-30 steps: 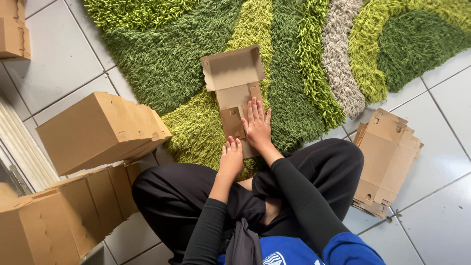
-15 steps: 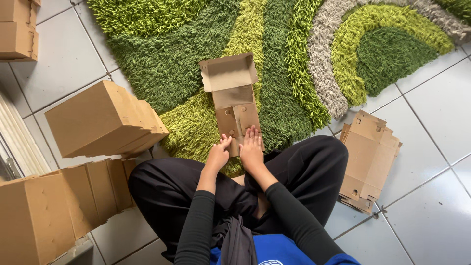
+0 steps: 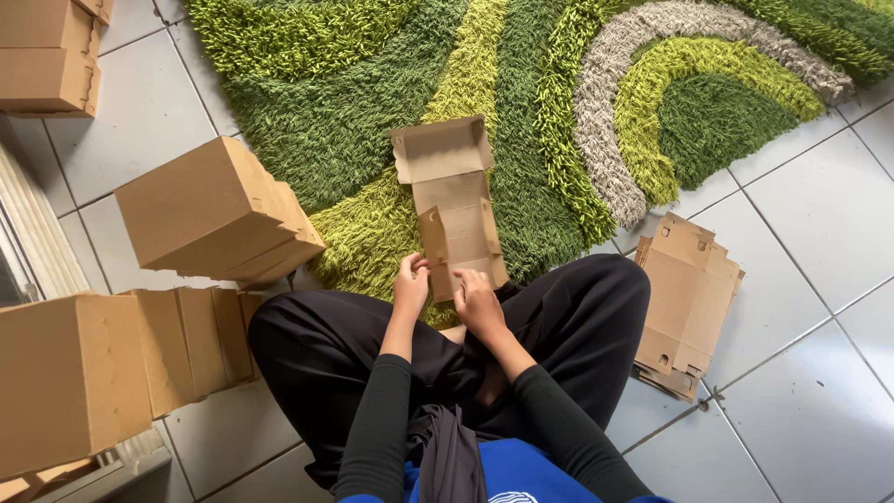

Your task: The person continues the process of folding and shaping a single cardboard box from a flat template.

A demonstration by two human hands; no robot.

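Note:
A partly folded brown cardboard box lies on the green shag rug in front of my crossed legs. Its lid end points away from me and one side wall stands up. My left hand grips the near left edge of the cardboard. My right hand presses on the near end of the same piece, fingers curled over it. Both arms wear black sleeves.
A stack of flat unfolded box blanks lies on the tiles at my right. Finished closed boxes sit at my left, with more lower left and another stack at the top left corner. Grey floor tiles surround the rug.
Both hands have drawn back toward me from the middle of the cardboard to its near end, and a side wall of the box now stands up. The view has shifted slightly.

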